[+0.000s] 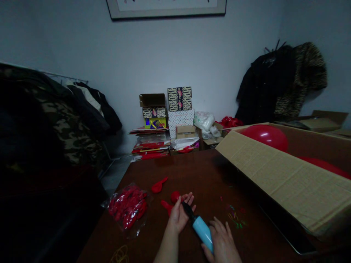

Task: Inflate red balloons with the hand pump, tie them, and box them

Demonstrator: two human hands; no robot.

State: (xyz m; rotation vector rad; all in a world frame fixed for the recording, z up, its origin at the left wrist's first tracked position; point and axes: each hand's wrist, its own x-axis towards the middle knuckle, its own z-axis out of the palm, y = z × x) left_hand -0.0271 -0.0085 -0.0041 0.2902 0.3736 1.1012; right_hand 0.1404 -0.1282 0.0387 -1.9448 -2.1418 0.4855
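Observation:
A light-blue hand balloon pump (203, 232) with a black nozzle lies slantwise over the dark table. My right hand (222, 239) is wrapped around its near end. Palm up, my left hand (181, 215) is at the nozzle, its thumb pressing the neck of a red balloon (175, 196) there while the other fingers stretch out. That balloon shows as a small rounded bulge. Partly behind my left hand is another limp red balloon (166, 206). One more uninflated red balloon (158, 186) lies farther off.
A clear plastic bag of red balloons (127, 206) lies at left, with yellowish rubber bands (120, 254) nearer me. Small coloured bits (236, 218) are scattered at right. A big cardboard box (282, 175) holding inflated red balloons (265, 136) borders the right side. Stacked boxes (180, 118) stand behind.

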